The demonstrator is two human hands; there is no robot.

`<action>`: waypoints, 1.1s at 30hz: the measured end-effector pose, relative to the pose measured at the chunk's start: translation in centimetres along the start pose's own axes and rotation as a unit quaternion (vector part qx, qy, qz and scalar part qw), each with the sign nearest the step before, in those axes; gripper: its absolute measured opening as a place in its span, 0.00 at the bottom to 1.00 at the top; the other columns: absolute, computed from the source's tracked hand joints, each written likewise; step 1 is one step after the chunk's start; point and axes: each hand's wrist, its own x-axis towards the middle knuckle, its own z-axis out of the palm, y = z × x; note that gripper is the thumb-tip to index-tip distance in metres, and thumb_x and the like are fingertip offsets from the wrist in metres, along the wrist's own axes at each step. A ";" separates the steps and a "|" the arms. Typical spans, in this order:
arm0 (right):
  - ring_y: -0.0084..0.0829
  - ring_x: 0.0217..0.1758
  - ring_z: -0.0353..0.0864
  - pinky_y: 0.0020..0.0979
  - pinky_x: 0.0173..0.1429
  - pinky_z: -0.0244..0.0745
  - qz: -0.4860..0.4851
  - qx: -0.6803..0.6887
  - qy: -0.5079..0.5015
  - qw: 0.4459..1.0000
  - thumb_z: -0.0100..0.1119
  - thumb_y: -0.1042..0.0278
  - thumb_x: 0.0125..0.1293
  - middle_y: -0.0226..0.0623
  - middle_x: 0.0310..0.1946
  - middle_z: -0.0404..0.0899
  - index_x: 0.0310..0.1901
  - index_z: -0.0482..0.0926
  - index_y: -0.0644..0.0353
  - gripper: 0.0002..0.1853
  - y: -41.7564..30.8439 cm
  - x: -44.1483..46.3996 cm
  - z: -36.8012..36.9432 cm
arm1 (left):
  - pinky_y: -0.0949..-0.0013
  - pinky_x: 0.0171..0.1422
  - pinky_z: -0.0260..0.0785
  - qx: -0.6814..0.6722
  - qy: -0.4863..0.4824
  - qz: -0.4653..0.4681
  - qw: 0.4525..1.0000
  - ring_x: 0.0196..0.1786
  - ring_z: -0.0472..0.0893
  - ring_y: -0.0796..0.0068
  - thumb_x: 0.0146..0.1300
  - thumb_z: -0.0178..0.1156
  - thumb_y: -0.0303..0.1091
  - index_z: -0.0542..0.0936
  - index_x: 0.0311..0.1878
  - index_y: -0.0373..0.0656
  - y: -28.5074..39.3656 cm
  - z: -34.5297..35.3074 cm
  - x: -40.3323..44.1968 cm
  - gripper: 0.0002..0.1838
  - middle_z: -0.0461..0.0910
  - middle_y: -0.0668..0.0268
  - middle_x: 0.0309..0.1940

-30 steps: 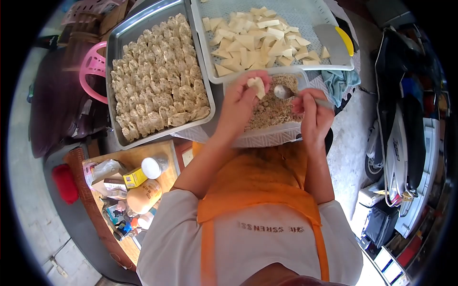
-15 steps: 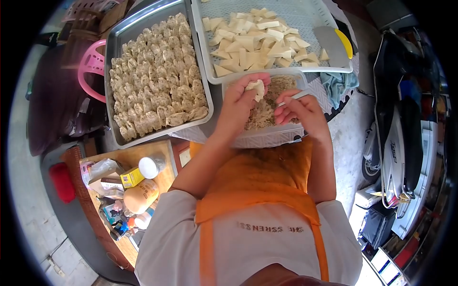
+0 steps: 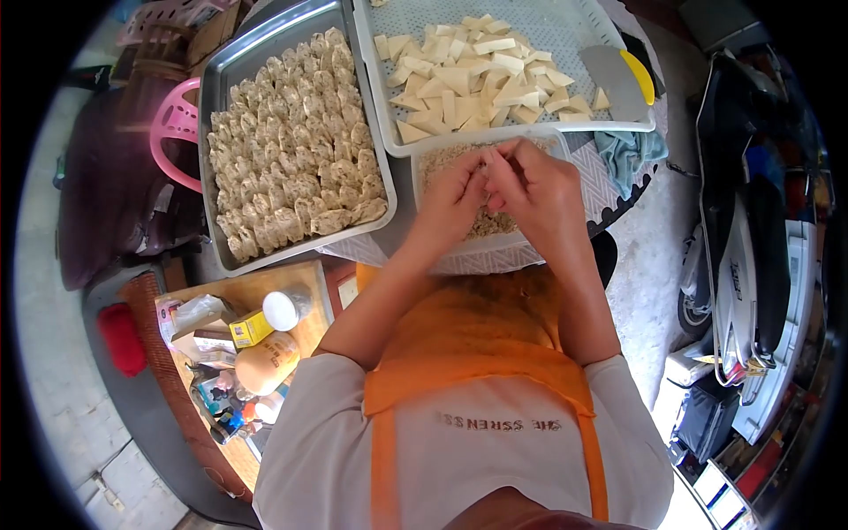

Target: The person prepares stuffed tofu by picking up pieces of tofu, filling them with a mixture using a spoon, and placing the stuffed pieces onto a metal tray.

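My left hand and my right hand meet over a clear plastic tub of crumbly brownish filling. Their fingertips press together around a small pale dumpling wrapper, mostly hidden by the fingers. Both hands are closed. The thin light-coloured utensil seen earlier in my right hand does not show; I cannot tell whether it is in the palm. Left of the hands, a metal tray holds tight rows of filled dumplings. Beyond the tub, pale cut wrappers lie heaped in a white perforated tray.
A scraper with a yellow handle rests in the white tray's right end. A teal cloth hangs at the table edge. A pink plastic basket is beside the metal tray. Jars and boxes crowd a wooden stand at lower left.
My right hand has moved left and up to meet my left hand, its fingers now on the wrapper. The utensil it held has gone out of sight.
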 end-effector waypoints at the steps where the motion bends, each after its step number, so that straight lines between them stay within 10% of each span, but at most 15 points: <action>1: 0.30 0.21 0.82 0.28 0.25 0.73 0.005 -0.023 -0.014 1.000 0.59 0.72 0.65 0.39 0.21 0.80 0.34 0.78 0.68 0.06 -0.1 0.2 0.0 | 0.73 0.39 0.72 -0.009 -0.002 -0.012 1.000 0.34 0.75 0.80 0.70 0.46 0.26 0.75 0.53 0.39 0.2 0.0 -0.1 0.12 0.79 0.66 0.33; 4: 0.28 0.17 0.78 0.29 0.24 0.71 -0.053 -0.091 0.023 0.994 0.60 0.72 0.64 0.38 0.19 0.78 0.32 0.77 0.67 0.07 -1.1 -0.1 -0.3 | 0.76 0.37 0.70 0.138 0.035 0.055 0.988 0.33 0.75 0.81 0.72 0.44 0.27 0.75 0.51 0.40 0.7 0.2 0.1 0.11 0.76 0.67 0.30; 7: 0.23 0.15 0.75 0.26 0.22 0.69 -0.106 -0.096 0.166 0.976 0.58 0.69 0.66 0.34 0.17 0.77 0.29 0.76 0.65 0.10 -1.4 -1.0 -2.3 | 0.77 0.34 0.68 0.031 0.002 -0.121 0.992 0.33 0.76 0.80 0.73 0.44 0.28 0.74 0.49 0.42 2.5 -0.2 -0.5 0.09 0.75 0.68 0.30; 10: 0.17 0.14 0.71 0.21 0.21 0.67 0.078 0.101 0.196 0.972 0.55 0.67 0.69 0.30 0.16 0.76 0.30 0.76 0.63 0.11 -2.1 -1.3 -3.9 | 0.75 0.36 0.68 -0.133 -0.020 -0.150 0.980 0.32 0.74 0.81 0.73 0.43 0.29 0.75 0.47 0.42 2.5 -0.7 -0.1 0.10 0.74 0.71 0.32; 33: 0.22 0.22 0.79 0.22 0.28 0.76 0.155 0.285 0.104 0.940 0.49 0.73 0.71 0.36 0.25 0.81 0.40 0.77 0.64 0.07 1.5 -4.0 0.4 | 0.73 0.43 0.72 -0.213 0.052 -0.180 0.959 0.39 0.77 0.76 0.76 0.39 0.48 0.76 0.48 0.42 2.1 -0.1 0.4 0.21 0.76 0.65 0.40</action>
